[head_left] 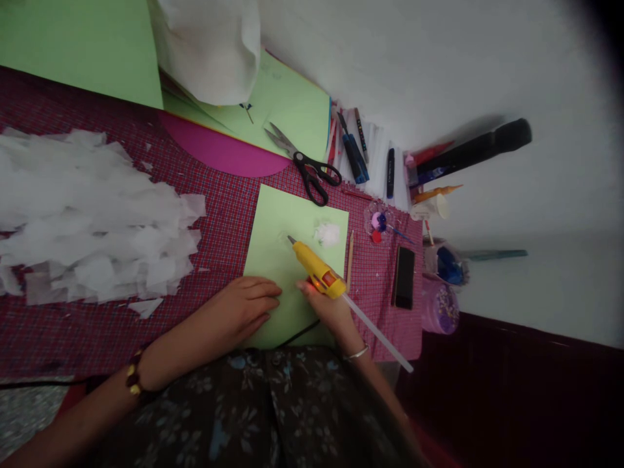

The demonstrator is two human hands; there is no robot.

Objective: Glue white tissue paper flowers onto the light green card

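Observation:
My right hand [331, 312] is wrapped round a yellow hot glue gun [316, 270], with a long glue stick [377, 333] out of its back end. The nozzle points to the upper left, over a light green sheet of paper [266, 214], near a faint clear mark on it. My left hand [253, 302] lies on the left part of the sheet with its fingers stretched out, holding nothing. To the right of the nozzle, a small white crumpled paper piece [327, 234] sits on the sheet.
A large spread of white paper squares [97, 221] covers the left of the checked red cloth [219, 227]. Black-handled scissors [305, 162] lie above the sheet. A pencil [350, 260], a phone [404, 276] and a paint palette [379, 222] are at right. Green papers [292, 97] lie at the back.

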